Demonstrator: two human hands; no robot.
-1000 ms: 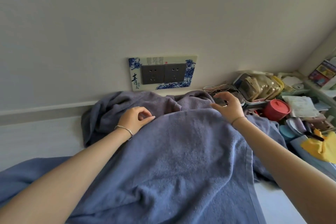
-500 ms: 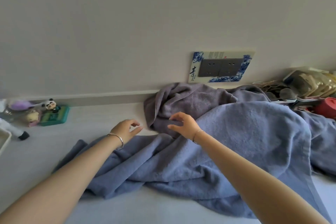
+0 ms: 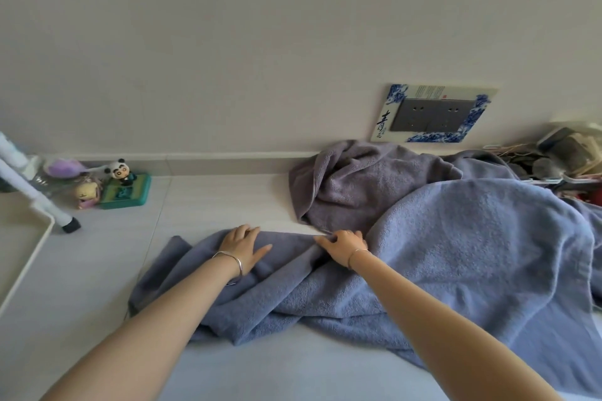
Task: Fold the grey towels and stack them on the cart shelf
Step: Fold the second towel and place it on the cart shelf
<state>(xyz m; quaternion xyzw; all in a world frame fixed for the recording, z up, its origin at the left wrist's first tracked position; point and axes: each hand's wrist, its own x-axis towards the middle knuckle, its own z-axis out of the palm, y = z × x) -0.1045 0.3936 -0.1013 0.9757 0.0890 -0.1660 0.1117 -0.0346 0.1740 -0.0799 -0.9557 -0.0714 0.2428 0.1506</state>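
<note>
A large blue-grey towel (image 3: 472, 254) lies rumpled across the white surface, spreading from the middle to the right edge. Behind it, against the wall, sits a bunched darker grey towel (image 3: 355, 185). My left hand (image 3: 242, 246) rests flat, fingers spread, on the towel's far left edge. A little to the right, my right hand (image 3: 343, 244) has its fingers curled, pinching the same edge of the blue-grey towel. Both wrists wear thin bracelets. No cart shelf is visible.
A blue-and-white socket plate (image 3: 433, 114) sits on the wall. Small toys with a panda figure (image 3: 119, 185) stand at the back left, beside a white frame leg (image 3: 35, 198) and a white tray rim (image 3: 29, 257). Cluttered containers (image 3: 566, 156) fill the far right.
The view swung left. Both hands left the heap near the socket, moved left and came down onto the towel's far edge; the right hand closed on it.
</note>
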